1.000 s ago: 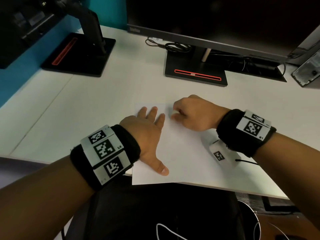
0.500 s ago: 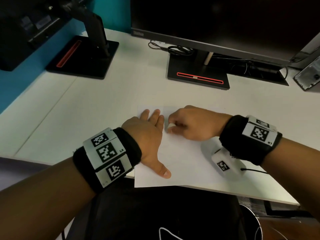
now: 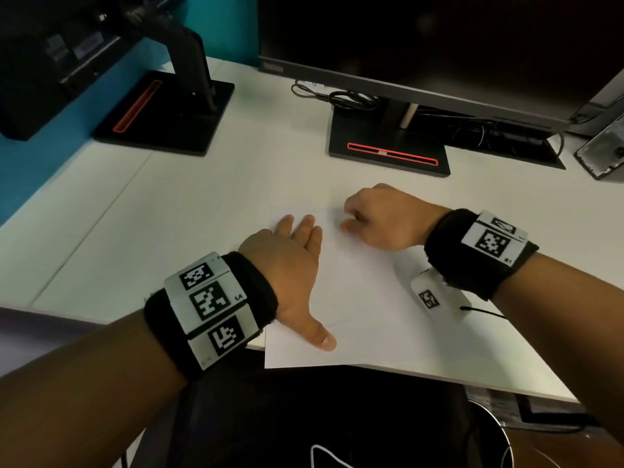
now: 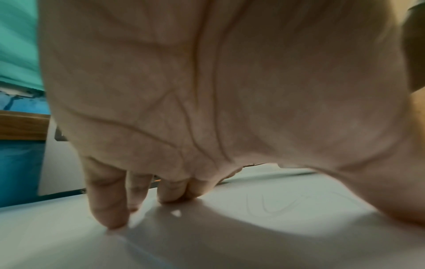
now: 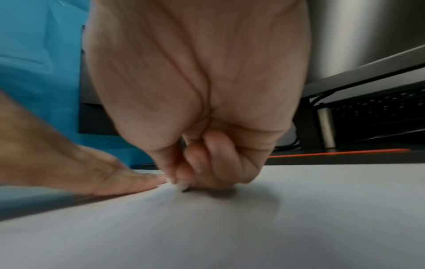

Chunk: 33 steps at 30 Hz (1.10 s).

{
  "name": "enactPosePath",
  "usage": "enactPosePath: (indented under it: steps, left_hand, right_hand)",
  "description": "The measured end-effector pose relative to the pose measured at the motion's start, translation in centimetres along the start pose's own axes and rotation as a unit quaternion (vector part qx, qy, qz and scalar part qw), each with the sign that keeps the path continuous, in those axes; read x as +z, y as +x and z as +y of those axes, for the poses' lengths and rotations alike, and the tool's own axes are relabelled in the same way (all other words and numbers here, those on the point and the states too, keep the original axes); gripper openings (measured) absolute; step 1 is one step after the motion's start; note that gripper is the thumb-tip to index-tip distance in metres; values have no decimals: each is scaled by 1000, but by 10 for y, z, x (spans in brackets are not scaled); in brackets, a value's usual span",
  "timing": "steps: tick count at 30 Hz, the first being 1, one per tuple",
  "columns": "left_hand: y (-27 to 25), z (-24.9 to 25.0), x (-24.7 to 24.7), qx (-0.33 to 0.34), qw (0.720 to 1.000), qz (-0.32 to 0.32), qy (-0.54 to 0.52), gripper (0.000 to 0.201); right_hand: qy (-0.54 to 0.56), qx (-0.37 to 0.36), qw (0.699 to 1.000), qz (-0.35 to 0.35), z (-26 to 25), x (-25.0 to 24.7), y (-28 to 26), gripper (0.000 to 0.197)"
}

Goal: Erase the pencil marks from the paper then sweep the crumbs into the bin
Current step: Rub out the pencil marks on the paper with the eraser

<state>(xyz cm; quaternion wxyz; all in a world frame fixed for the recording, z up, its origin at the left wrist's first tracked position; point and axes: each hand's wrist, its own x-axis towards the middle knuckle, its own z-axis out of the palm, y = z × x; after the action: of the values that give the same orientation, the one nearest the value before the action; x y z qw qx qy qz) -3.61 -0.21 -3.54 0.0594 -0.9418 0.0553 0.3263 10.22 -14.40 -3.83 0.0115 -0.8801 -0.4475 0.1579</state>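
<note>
Paper (image 3: 354,298) lies mid-frame on desk (image 3: 202,204), near edge. Left hand (image 3: 287,265) flat, fingers straight, pins sheet so it won't slide w/ rubbing. Right hand (image 3: 381,221) curled, pinching small eraser (image 5: 182,187) tip-down at upper part; faint marks (image 4: 276,205) remain near thumb.

The left hand (image 3: 290,251), centre of the head view, lies flat, fingers straight and thumb splayed toward the lower frame. The right hand (image 3: 381,219), just right of it, is curled tight (whatever it pinches is hidden), fingertips (image 5: 184,182) pressed downward.
</note>
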Motion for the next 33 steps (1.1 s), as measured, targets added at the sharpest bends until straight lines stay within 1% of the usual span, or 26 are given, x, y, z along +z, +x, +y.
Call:
enactPosePath:
  steps: [2, 4, 5, 6, 9, 11, 13, 14, 15, 16, 19, 20, 21, 23, 24, 26, 27, 29, 31, 33]
  left_hand:
    - [-1, 1, 0, 0, 1000, 2, -3, 155]
    - [-1, 1, -1, -1, 1000, -1, -6, 155]
    - [-1, 2, -1, -2, 1000, -2, -6, 156]
    - [-1, 2, -2, -3, 1000, -3, -7, 156]
    - [-1, 3, -3, -4, 1000, -5, -6, 156]
    - [-1, 3, -4, -1, 1000, -10, -6, 155]
    - [-2, 0, -5, 5, 1000, -21, -12, 153]
    - [-2, -3, -6, 11, 999, -20, -23, 150]
    - [-1, -7, -9, 16, 999, -14, -42, 144]
    - [-1, -10, -12, 21, 998, -7, -66, 134]
    - [4, -19, -21, 24, 993, 33, -106, 84]
    - [8, -21, -23, 21, 992, 56, -111, 72]
    - [12, -22, -24, 18, 989, 82, -118, 67]
    - [20, -24, -23, 3, 985, 125, -123, 67]
    - [23, -25, -23, -5, 984, 132, -117, 71]
    - [28, -24, -21, -17, 987, 122, -99, 79]
    - [30, -23, -21, -24, 989, 115, -91, 81]
    - [32, -19, -19, -32, 991, 105, -79, 82]
    - [33, -17, -17, -39, 992, 98, -70, 82]
    - [34, -17, -17, -42, 992, 98, -69, 83]
  right_hand:
    - [12, -29, 999, -8, -7, 8, -4, 35]
    - [38, -53, 997, -48, -11, 11, -13, 34]
    - [38, -48, 996, -58, -9, 9, -15, 35]
    - [28, -31, 998, -54, -3, 6, -12, 36]
    - [17, 31, 999, 0, 10, -1, -3, 39]
    - [27, 21, 999, 8, 9, 4, -2, 38]
    - [47, 6, 999, -14, 6, 7, -7, 36]
    - [59, 11, 998, -20, 5, 7, -10, 35]
    - [70, 25, 997, -20, 7, 5, -10, 35]
    - [83, 42, 995, -19, 10, 4, -9, 35]
    - [134, 74, 988, -35, 14, 1, -6, 33]
    - [141, 76, 986, -41, 13, 1, -5, 33]
    - [145, 79, 985, -44, 13, 1, -5, 33]
    - [161, 89, 982, -47, 13, 0, -7, 33]
    - [171, 94, 980, -47, 13, -1, -7, 33]
    - [165, 92, 981, -44, 12, -3, -7, 33]
    - [141, 82, 986, -38, 10, -2, -7, 34]
    - [85, 47, 995, -37, 3, 1, -7, 34]
    - [65, 25, 996, -58, 1, 1, -6, 34]
    - [54, 38, 996, -53, 9, -5, 0, 35]
